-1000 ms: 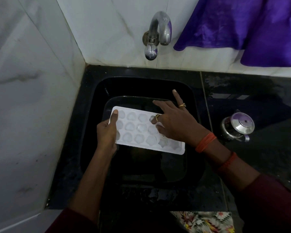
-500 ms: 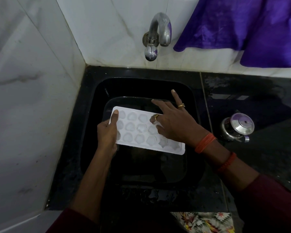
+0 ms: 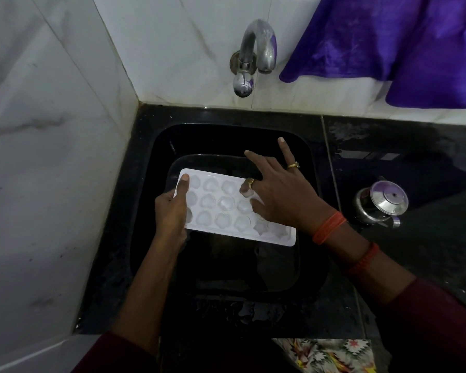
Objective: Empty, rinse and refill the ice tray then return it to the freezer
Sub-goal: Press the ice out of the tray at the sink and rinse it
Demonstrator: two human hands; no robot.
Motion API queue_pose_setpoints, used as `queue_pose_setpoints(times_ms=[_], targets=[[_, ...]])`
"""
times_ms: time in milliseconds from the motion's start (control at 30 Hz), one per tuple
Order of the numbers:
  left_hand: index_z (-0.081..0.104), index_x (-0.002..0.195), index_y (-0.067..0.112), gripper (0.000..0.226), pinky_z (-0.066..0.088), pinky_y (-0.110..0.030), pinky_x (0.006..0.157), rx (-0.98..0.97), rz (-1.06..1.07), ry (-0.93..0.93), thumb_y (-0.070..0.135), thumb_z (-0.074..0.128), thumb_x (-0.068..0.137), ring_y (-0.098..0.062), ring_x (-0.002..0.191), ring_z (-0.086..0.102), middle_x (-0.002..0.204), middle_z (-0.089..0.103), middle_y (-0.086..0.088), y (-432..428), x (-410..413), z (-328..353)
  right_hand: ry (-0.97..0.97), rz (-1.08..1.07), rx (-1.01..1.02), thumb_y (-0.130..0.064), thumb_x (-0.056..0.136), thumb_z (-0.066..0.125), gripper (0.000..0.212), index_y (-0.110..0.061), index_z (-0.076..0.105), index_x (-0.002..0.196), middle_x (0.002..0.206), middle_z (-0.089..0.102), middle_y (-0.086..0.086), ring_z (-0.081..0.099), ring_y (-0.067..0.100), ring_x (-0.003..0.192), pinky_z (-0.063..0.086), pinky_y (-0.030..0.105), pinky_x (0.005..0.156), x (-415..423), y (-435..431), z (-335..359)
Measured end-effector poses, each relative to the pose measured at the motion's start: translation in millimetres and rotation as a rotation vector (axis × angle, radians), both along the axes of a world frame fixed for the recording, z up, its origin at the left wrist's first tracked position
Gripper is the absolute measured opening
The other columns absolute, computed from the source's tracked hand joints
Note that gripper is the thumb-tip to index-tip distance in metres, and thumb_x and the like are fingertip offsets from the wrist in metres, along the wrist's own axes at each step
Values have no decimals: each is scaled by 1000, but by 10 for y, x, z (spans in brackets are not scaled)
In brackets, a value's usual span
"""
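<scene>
A white ice tray (image 3: 226,211) with shaped pockets holding ice hangs level over the black sink (image 3: 151,184). My left hand (image 3: 171,211) grips the tray's left end, thumb on top. My right hand (image 3: 277,195) lies over the tray's right half; two fingers stretch out toward the back, while the thumb and a ringed finger are bent down onto an ice piece in a pocket near the tray's far edge. The tap (image 3: 256,55) on the back wall is not running.
A black tub (image 3: 293,265) sits inside the sink under the tray. A steel lidded pot (image 3: 379,204) stands on the wet black counter to the right. Purple cloth (image 3: 401,47) hangs over the back wall. White tiled walls close the left and back sides.
Almost nothing moved. The right hand's bent fingers shifted slightly on the ice near the tray's far edge; the tray and left hand stayed in place.
</scene>
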State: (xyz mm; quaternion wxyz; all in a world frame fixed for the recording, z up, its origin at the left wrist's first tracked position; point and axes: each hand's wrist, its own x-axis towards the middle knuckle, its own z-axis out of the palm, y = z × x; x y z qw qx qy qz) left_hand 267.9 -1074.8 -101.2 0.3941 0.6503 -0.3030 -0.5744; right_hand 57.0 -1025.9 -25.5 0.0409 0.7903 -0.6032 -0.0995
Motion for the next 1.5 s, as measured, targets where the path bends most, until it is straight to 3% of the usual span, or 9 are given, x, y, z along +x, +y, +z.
queue_pose_setpoints(times_ms=[200, 567, 867, 1033, 1133, 1333, 1500], targets=[[71, 75, 14, 38, 59, -32, 58, -9, -5, -9, 49, 68, 91, -19, 72, 76, 73, 76, 2, 6, 13, -6, 41, 4, 18, -48, 93, 51, 36, -36, 64, 124, 164, 19, 11, 30, 24, 146, -16, 61, 118, 0, -2, -3], [73, 75, 15, 38, 59, -32, 60, -8, -17, -15, 49, 68, 91, -18, 71, 75, 74, 77, 2, 14, 19, 8, 10, 18, 68, -49, 97, 44, 40, -46, 52, 136, 164, 19, 9, 24, 24, 149, -20, 60, 117, -24, -1, 37], [70, 74, 12, 40, 62, -34, 62, -22, -14, -12, 48, 68, 91, -19, 69, 74, 71, 75, 2, 23, 24, 30, 39, -22, 29, -59, 92, 50, 38, -41, 66, 122, 157, 35, 4, 37, 22, 142, -25, 57, 114, -63, 8, 62], [69, 76, 10, 40, 62, -40, 69, -19, 0, 14, 47, 68, 92, -23, 75, 74, 76, 75, -2, 23, 21, 58, -59, -23, -36, -51, 85, 65, 35, -34, 68, 115, 145, 48, 4, 53, 22, 127, -15, 57, 120, -60, 49, 94], [68, 73, 10, 41, 62, -39, 66, -15, 6, 20, 46, 68, 92, -23, 73, 73, 72, 74, -1, 24, 14, 73, -131, 0, -29, -46, 86, 66, 30, -35, 69, 114, 147, 47, 2, 52, 19, 128, -16, 54, 120, -21, 83, 113], [66, 77, 8, 43, 60, -56, 82, 6, 27, 16, 50, 70, 89, -37, 92, 73, 90, 73, -13, 30, 33, 99, -192, 53, -16, -41, 89, 58, 23, -34, 74, 105, 148, 47, 3, 51, 18, 131, -10, 55, 122, 38, 159, 106], [68, 76, 10, 42, 62, -50, 78, 10, 20, 15, 49, 69, 90, -33, 87, 74, 85, 75, -8, 53, 39, 101, -120, 59, 13, -45, 93, 47, 33, -34, 73, 111, 156, 37, 3, 43, 16, 137, -13, 55, 121, 84, 187, 58]])
